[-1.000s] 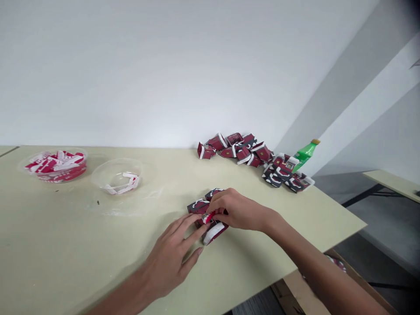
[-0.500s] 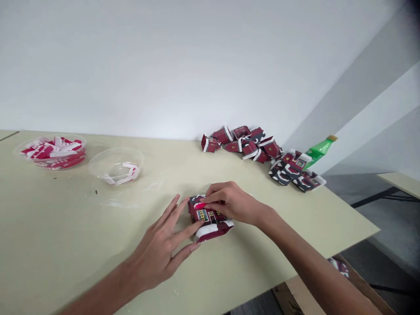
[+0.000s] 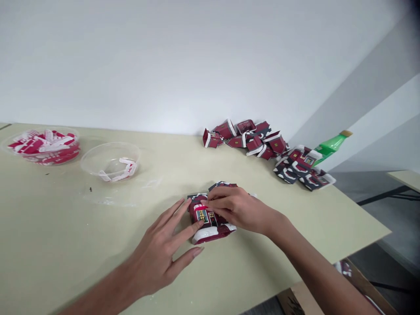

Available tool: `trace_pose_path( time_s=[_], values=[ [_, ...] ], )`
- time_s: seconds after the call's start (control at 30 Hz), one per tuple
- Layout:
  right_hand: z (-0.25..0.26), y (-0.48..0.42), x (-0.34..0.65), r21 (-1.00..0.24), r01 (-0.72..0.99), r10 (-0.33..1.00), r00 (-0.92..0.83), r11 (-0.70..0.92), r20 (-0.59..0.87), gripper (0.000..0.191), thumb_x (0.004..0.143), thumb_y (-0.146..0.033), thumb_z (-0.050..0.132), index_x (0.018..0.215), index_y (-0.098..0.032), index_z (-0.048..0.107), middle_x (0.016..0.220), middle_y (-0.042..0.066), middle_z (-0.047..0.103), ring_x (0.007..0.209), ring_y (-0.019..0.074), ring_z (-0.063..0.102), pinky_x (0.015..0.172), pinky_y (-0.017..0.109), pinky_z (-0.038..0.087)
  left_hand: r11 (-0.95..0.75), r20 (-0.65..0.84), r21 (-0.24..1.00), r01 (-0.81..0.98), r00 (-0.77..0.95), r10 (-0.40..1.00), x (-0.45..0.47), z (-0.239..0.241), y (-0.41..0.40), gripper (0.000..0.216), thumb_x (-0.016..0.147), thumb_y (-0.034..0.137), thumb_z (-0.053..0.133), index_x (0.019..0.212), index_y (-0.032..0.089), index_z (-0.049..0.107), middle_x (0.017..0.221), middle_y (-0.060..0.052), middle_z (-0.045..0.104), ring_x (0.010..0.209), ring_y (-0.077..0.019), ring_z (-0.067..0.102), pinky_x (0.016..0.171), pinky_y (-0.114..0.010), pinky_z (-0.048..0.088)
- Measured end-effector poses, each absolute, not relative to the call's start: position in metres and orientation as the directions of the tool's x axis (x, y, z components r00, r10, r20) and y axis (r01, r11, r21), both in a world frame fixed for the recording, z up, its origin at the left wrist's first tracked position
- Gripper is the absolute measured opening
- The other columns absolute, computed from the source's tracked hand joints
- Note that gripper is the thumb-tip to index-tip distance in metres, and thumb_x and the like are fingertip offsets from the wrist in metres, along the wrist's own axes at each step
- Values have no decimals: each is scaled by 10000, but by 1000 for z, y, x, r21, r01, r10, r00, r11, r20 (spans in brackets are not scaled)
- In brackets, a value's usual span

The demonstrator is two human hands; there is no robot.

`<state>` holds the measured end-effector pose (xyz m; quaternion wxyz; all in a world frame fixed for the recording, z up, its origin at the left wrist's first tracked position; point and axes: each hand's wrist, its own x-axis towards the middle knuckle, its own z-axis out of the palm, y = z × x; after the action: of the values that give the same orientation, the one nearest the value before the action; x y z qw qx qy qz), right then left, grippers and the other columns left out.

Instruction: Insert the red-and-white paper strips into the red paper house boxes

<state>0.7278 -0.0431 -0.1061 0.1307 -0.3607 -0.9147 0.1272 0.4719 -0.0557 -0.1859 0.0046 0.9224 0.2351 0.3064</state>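
Observation:
A dark red miniature house (image 3: 213, 229) with yellow-paned windows and white snow-like trim lies on its back on the table. My left hand (image 3: 164, 245) is open beside it, fingers stretched apart, with fingertips touching its left side. My right hand (image 3: 234, 208) has its thumb and fingers pinched over the front of the house. A small red-and-white strip (image 3: 199, 207) lies above the left window, its right end under those fingertips. My right hand hides much of the house's right part.
A clear bowl (image 3: 42, 159) of red-and-white pieces stands at the left. Beside it, another clear bowl (image 3: 88, 168) holds several white strips. Small houses (image 3: 254, 142) are heaped near the wall; more houses (image 3: 300, 168) and a green bottle (image 3: 331, 146) sit at the right table edge.
The camera view has shifted slightly. My right hand has moved a little to the right along the red-and-white strip, showing more of it. My left hand stays at the house's side, its thumb slightly lower.

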Motion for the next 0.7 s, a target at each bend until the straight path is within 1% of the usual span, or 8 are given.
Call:
trace_pose_path(
  time_s=[0.17, 0.27, 0.33, 0.47, 0.5, 0.6, 0.7],
  values=[
    [-102, -45, 726, -170, 643, 663, -738, 747, 123, 325, 1058, -188, 408, 1042, -161, 731, 1100, 124, 699, 961, 213, 656, 801, 344, 536, -885, 547, 161, 438, 706, 449, 470, -186, -57, 421, 976, 303, 564, 1385, 205, 569, 1619, -170, 317, 1483, -345, 358, 1081, -527, 526],
    [-100, -46, 726, -108, 668, 677, -726, 736, 122, 303, 1060, -253, 434, 1061, -188, 730, 1099, 106, 712, 983, 224, 633, 859, 380, 521, -882, 553, 173, 438, 698, 455, 470, -185, -57, 423, 968, 298, 579, 1382, 218, 575, 1627, -143, 317, 1468, -333, 385, 1093, -490, 518],
    [-101, -49, 726, -103, 689, 697, -707, 717, 122, 304, 1063, -292, 441, 1061, -191, 728, 1113, 83, 717, 968, 219, 623, 862, 381, 507, -882, 554, 190, 432, 694, 460, 470, -186, -56, 432, 963, 297, 589, 1387, 223, 572, 1633, -132, 309, 1469, -329, 382, 1110, -478, 501],
    [-103, -55, 725, -79, 717, 720, -678, 692, 151, 338, 1070, -274, 415, 1006, -186, 735, 1106, 58, 718, 909, 202, 610, 684, 337, 455, -880, 528, 212, 424, 708, 469, 470, -185, -55, 423, 962, 299, 596, 1377, 216, 578, 1631, -144, 305, 1477, -325, 363, 1127, -485, 473],
    [-103, -56, 725, -77, 722, 724, -673, 688, 153, 339, 1070, -275, 415, 1005, -191, 736, 1115, 56, 716, 916, 201, 609, 670, 332, 443, -881, 528, 212, 423, 709, 467, 471, -185, -55, 414, 965, 297, 592, 1370, 213, 582, 1626, -146, 314, 1478, -322, 362, 1132, -486, 467],
    [-101, -53, 728, -113, 729, 737, -664, 675, 124, 338, 1072, -321, 426, 1036, -207, 742, 1166, 48, 708, 963, 201, 607, 721, 324, 456, -882, 539, 210, 421, 703, 464, 473, -183, -55, 383, 971, 287, 581, 1344, 203, 600, 1607, -146, 352, 1469, -310, 378, 1132, -472, 465],
    [-100, -44, 733, -149, 723, 738, -667, 674, 106, 348, 1068, -374, 435, 1073, -235, 754, 1222, 30, 690, 990, 200, 602, 703, 308, 466, -881, 557, 198, 429, 691, 462, 474, -182, -55, 343, 976, 279, 576, 1306, 202, 628, 1592, -140, 380, 1446, -306, 413, 1102, -454, 493]
  ],
)
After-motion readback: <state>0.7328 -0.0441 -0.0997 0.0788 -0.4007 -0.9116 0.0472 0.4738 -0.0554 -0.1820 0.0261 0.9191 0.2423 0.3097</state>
